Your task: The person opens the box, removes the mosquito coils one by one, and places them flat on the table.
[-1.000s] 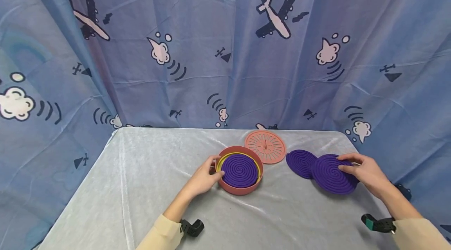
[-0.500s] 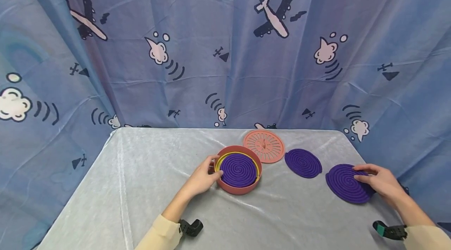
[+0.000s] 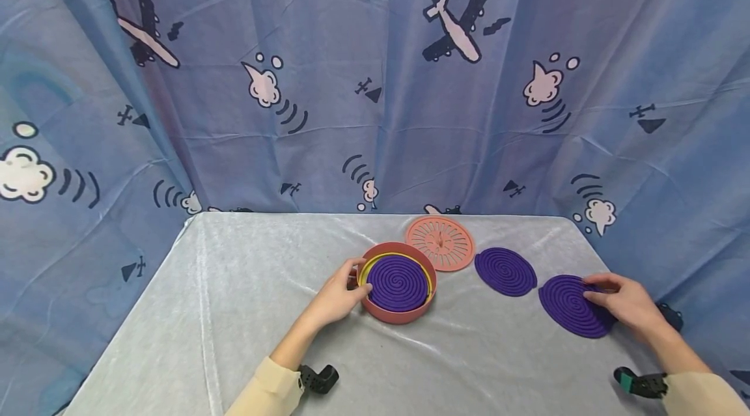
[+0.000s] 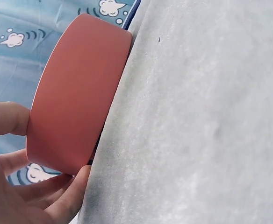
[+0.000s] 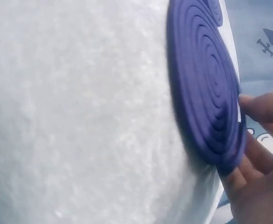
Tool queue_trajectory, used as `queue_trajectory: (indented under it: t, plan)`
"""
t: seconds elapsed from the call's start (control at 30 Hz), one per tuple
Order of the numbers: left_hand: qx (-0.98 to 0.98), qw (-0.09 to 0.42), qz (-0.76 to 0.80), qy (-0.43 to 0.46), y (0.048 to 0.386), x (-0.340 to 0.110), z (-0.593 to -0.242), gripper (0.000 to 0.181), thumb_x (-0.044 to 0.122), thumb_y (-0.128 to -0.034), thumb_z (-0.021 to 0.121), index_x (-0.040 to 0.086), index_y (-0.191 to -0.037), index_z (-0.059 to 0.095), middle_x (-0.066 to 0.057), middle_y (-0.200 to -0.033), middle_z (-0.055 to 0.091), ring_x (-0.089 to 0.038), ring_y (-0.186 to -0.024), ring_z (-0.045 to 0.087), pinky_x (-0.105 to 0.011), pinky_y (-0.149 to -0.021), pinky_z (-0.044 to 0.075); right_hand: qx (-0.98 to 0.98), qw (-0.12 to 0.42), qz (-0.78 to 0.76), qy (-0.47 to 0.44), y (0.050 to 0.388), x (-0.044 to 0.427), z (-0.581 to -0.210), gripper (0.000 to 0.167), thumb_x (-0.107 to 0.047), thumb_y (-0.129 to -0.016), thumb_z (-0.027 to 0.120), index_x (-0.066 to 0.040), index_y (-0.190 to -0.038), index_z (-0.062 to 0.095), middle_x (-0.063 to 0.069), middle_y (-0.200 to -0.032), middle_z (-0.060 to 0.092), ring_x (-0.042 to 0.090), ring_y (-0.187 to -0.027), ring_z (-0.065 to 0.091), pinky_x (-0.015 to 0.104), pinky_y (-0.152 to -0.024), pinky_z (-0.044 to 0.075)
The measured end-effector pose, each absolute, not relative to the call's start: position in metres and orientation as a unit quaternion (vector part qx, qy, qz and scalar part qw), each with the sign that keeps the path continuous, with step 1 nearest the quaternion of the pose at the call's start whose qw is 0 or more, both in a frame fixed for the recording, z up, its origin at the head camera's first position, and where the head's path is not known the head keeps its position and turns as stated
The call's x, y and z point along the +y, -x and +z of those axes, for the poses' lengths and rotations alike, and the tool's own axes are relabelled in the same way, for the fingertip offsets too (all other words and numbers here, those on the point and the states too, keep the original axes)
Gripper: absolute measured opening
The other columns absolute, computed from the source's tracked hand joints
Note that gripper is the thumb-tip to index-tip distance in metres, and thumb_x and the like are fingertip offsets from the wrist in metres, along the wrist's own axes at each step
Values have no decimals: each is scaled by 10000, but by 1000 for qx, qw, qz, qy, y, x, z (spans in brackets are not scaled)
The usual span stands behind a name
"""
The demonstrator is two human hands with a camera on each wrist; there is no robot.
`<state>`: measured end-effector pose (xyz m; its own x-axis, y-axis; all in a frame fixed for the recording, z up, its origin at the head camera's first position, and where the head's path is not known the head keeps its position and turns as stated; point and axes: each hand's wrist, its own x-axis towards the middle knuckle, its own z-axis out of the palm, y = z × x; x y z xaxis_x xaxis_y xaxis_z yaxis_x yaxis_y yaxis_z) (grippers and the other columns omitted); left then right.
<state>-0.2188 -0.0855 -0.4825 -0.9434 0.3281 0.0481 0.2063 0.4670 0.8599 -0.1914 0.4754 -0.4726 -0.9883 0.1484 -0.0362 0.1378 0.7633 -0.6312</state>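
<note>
A round terracotta-coloured container [image 3: 398,318] stands on the table with a yellow ring [image 3: 432,282] inside its wall. In it lies a purple spiral-coiled coaster [image 3: 398,283]. My left hand [image 3: 340,293] grips the container's left side, thumb at the rim; in the left wrist view its fingers curl around the outer wall [image 4: 80,93]. My right hand [image 3: 628,302] pinches the right edge of another purple spiral coaster [image 3: 571,305], which lies flat or nearly flat on the table. The right wrist view shows this coaster [image 5: 202,84] between thumb and fingers.
A third purple spiral coaster [image 3: 506,271] lies behind and left of the right-hand one. An orange slotted lid [image 3: 441,244] with a small knob rests behind the container. A blue patterned curtain [image 3: 328,77] hangs behind the white-covered table [image 3: 263,253].
My right hand has moved right and nearer with its coaster, which is now lower and apart from the coaster it overlapped. My left hand and the container have stayed in place.
</note>
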Motion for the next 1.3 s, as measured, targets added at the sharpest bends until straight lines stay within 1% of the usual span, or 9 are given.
queue_trajectory:
  t: [0.07, 0.2, 0.27, 0.43, 0.53, 0.83, 1.1, 1.2, 1.3]
  plan:
    - [854, 62, 492, -156, 219, -86, -482, 547, 257, -974, 656, 90, -1463, 478, -169, -1276, 589, -291, -1130, 600, -500, -936, 492, -943, 14, 323, 76, 190, 476, -471, 440, -117, -930, 699, 169, -1241, 576, 346, -1175, 612, 61, -870, 557, 199, -657, 466]
    - [854, 61, 492, -158, 218, -86, -483, 545, 256, -976, 654, 86, -1463, 476, -173, -1279, 589, -292, -1126, 599, -498, -926, 493, -947, 15, 306, 93, 189, 478, -466, 439, -126, -942, 680, 175, -1242, 568, 355, -1152, 617, 316, -931, 627, 290, -675, 461]
    - [853, 61, 493, -158, 218, -86, -483, 545, 253, -976, 654, 87, -1464, 476, -173, -1278, 589, -292, -1128, 600, -497, -929, 492, -948, 22, 301, 96, 188, 477, -465, 432, -128, -942, 680, 171, -1234, 575, 352, -1142, 625, 375, -955, 622, 292, -670, 456]
    - [852, 59, 495, -158, 218, -86, -483, 542, 245, -975, 655, 86, -1462, 478, -174, -1274, 590, -293, -1132, 603, -496, -936, 491, -959, 54, 271, 55, 188, 465, -464, 332, -109, -933, 690, 129, -1159, 641, 295, -1065, 672, 283, -874, 635, 284, -642, 477]
    - [852, 58, 494, -160, 218, -86, -482, 539, 244, -975, 656, 84, -1459, 480, -174, -1271, 591, -290, -1124, 604, -494, -930, 491, -963, 66, 259, 27, 192, 451, -461, 295, -108, -933, 699, 107, -1132, 664, 278, -1043, 684, 333, -874, 645, 317, -659, 481]
    - [854, 60, 492, -156, 219, -85, -483, 541, 258, -973, 658, 95, -1459, 484, -173, -1286, 590, -302, -1142, 606, -509, -942, 492, -949, 45, 309, -31, 207, 392, -450, 263, -110, -953, 699, 73, -1141, 683, 217, -1076, 703, 305, -939, 659, 226, -688, 509]
    - [854, 58, 493, -156, 219, -85, -483, 537, 244, -976, 656, 91, -1461, 482, -173, -1285, 592, -314, -1154, 603, -515, -952, 494, -937, 27, 340, -76, 219, 334, -444, 251, -156, -956, 717, 2, -1150, 710, 144, -1110, 709, 302, -1016, 661, 271, -789, 523]
    - [854, 58, 493, -157, 219, -85, -483, 539, 239, -974, 658, 86, -1460, 481, -171, -1278, 595, -312, -1152, 604, -510, -951, 496, -933, 20, 349, -84, 224, 313, -442, 239, -156, -953, 718, -17, -1148, 714, 121, -1113, 712, 276, -1016, 665, 325, -841, 528]
    - [854, 59, 493, -157, 219, -85, -483, 540, 241, -974, 658, 85, -1460, 481, -172, -1279, 594, -309, -1150, 604, -507, -948, 498, -928, 15, 360, -96, 227, 293, -438, 236, -141, -953, 714, -12, -1151, 713, 115, -1109, 715, 271, -1012, 670, 373, -845, 530]
